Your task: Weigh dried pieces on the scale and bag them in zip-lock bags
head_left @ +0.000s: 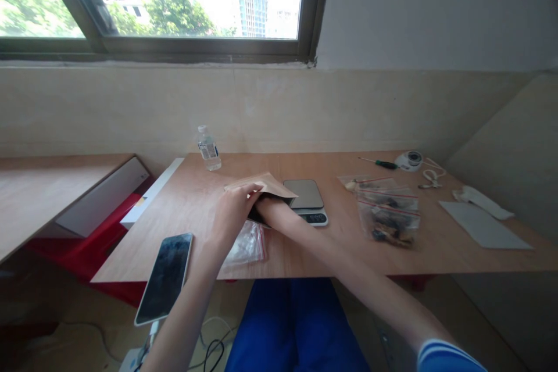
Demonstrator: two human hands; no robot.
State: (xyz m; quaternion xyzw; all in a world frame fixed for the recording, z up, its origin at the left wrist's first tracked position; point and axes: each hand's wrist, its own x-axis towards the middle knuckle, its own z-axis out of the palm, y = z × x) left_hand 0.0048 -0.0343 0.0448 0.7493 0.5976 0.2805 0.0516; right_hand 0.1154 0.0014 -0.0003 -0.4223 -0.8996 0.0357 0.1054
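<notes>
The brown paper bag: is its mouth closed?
No, the left hand holds the brown paper bag open around the right hand.

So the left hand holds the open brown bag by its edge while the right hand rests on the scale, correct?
Not quite: the right hand isn't resting on the scale; the head view shows it partly hidden inside the brown bag. The left hand does hold the bag's edge.
</notes>
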